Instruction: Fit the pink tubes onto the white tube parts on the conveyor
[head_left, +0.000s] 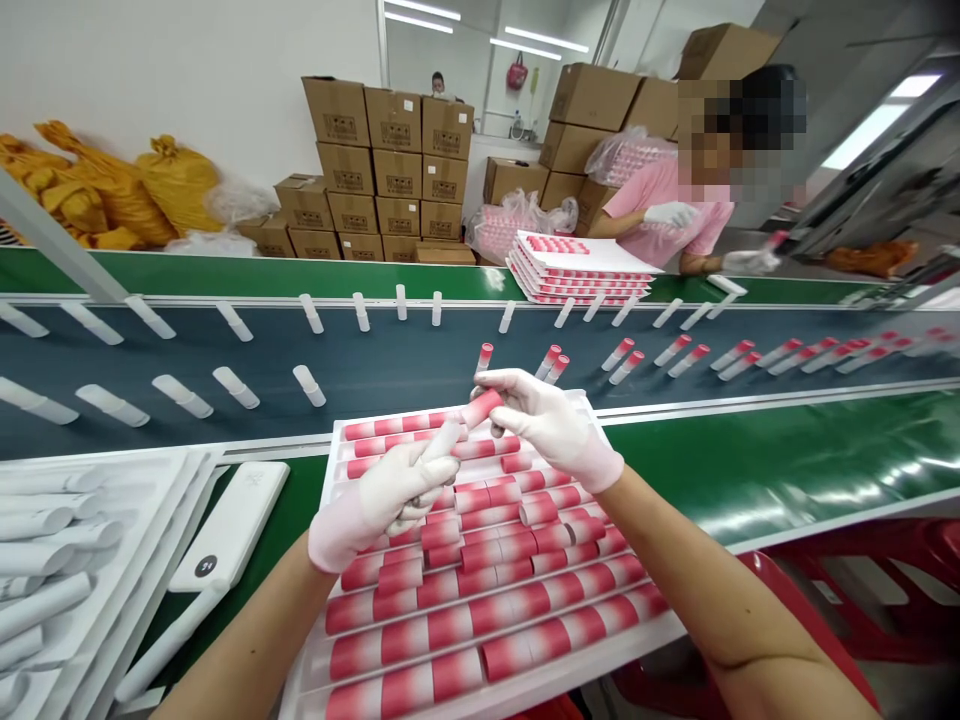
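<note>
My gloved left hand [409, 485] is closed round a white tube [444, 440], tilted up toward the right. Between the fingertips of my gloved right hand [551, 425] is a red-and-white sleeve [481, 407], held at the upper end of that tube. Whether the sleeve sits on the tube or only touches it, I cannot tell. Beneath both hands lies a white tray [319, 640] with rows of red-and-white sleeves [457, 625]. Just beyond my right fingertips, a white tube with a red top [486, 355] stands on the blue-grey belt [390, 370].
White tubes [311, 385] stand on the belt at left, red-topped ones [619, 353] at right. Left of me are trays of white tubes [45, 560] and a white power bank [232, 525]. Across the belt, a person in pink [652, 190] works beside stacked trays [577, 275]. Red stools [885, 580] stand lower right.
</note>
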